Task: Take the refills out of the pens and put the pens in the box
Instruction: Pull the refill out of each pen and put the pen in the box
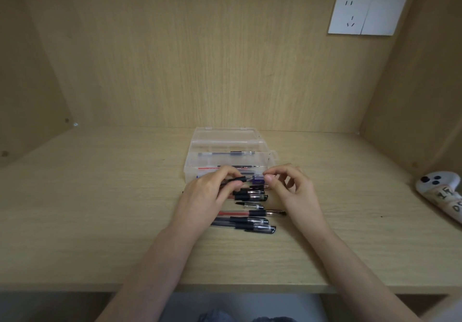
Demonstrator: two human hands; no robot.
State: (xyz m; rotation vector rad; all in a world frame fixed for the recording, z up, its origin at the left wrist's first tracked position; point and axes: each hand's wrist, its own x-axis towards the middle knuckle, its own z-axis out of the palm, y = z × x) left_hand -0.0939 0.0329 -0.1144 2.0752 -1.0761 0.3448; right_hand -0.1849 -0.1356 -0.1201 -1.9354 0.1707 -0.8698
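Partly behind left hand (207, 195), blurred pen (246, 178)

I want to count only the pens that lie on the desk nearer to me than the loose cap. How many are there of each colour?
Red pen: 1
Dark pens, black or dark blue: 2
Total: 3
The held pen and the loose cap are not counted.

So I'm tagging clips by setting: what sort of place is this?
Probably a desk nook at home or in a dorm: a light wood desktop walled by matching panels, a white wall socket, and pens beside a clear plastic box.
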